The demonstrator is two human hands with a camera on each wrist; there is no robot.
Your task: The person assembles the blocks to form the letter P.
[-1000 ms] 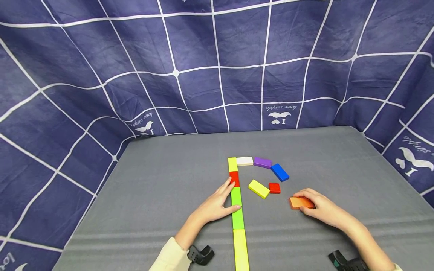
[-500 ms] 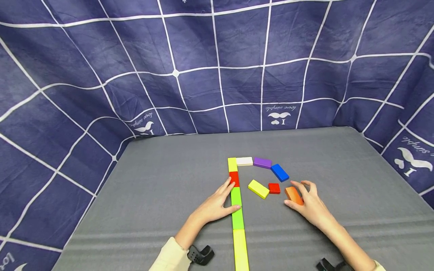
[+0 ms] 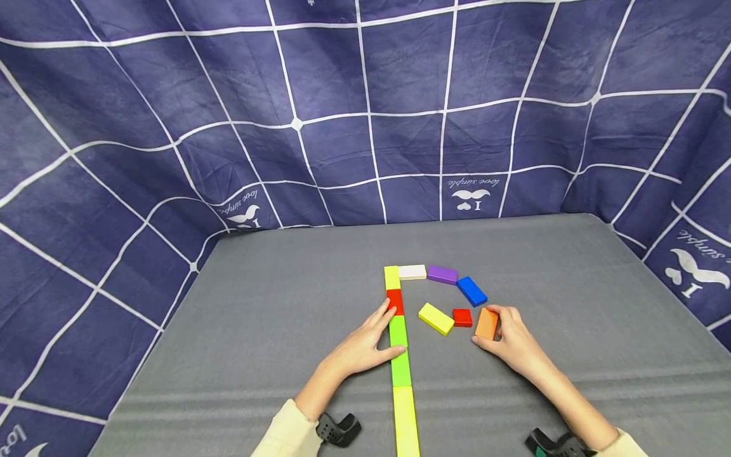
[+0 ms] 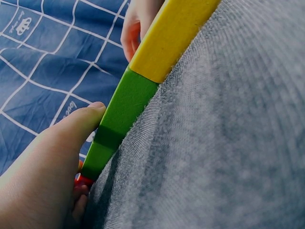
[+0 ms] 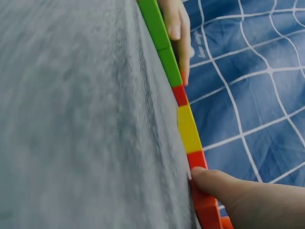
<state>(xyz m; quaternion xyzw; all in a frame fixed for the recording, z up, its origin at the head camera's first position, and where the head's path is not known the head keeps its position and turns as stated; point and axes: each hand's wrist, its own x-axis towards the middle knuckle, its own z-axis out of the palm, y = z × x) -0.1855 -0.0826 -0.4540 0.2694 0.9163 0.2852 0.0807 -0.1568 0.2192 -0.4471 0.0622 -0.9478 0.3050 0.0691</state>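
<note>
My left hand (image 3: 362, 346) lies beside a straight row of blocks, fingers spread and fairly straight. Its fingertips rest on the red block (image 3: 394, 296), and its thumb lies against the green blocks (image 3: 401, 369). On the right, my right hand (image 3: 514, 341) pinches an orange block (image 3: 486, 324) between thumb and fingers, by its near and far ends. A small red block (image 3: 462, 317) sits just left of it, beside a slanted yellow block (image 3: 436, 318). In the right wrist view the right thumb presses the orange block's near side.
From the yellow block (image 3: 391, 277) topping the row, a white block (image 3: 412, 272), a purple block (image 3: 442, 274) and a blue block (image 3: 472, 291) curve rightward. A longer yellow stretch (image 3: 406, 419) forms the row's near end. Blue gridded cloth (image 3: 365, 146) rises behind the grey table (image 3: 285, 273).
My right hand has moved the orange block leftward, close to the small red block, and turned it from crosswise to nearly lengthwise. The left hand has stayed put.
</note>
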